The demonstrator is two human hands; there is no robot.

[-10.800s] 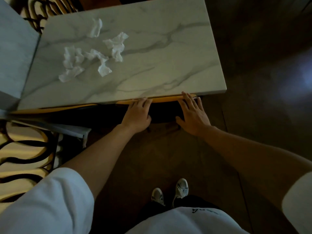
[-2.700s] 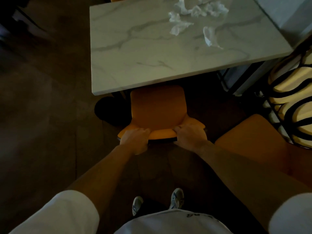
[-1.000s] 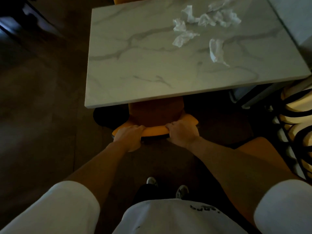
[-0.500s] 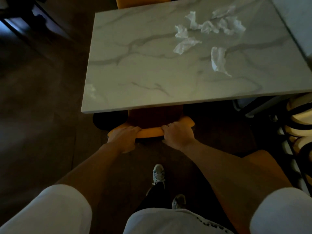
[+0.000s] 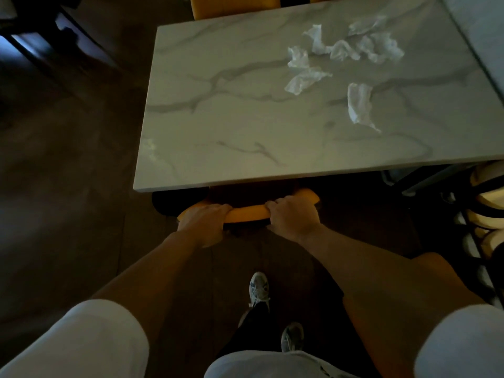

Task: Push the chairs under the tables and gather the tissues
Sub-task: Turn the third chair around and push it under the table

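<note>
Marble worktop [image 5: 245,126]: orange chair [image 5: 249,212] nearly under, both hands' fingers [image 5: 218,208] clenched on backrest; tissues [image 5: 341,50] ungathered.

Orange chair [image 5: 246,214]: seat and legs concealed beneath the worktop [image 5: 245,118]; only the backrest's top rim visible. Left hand [image 5: 203,222] and right hand [image 5: 293,218]: fingertips hidden over that rim. Second orange chair [image 5: 234,6], far side: cut off by the top edge. Worktop's right corner runs out of frame.
</note>
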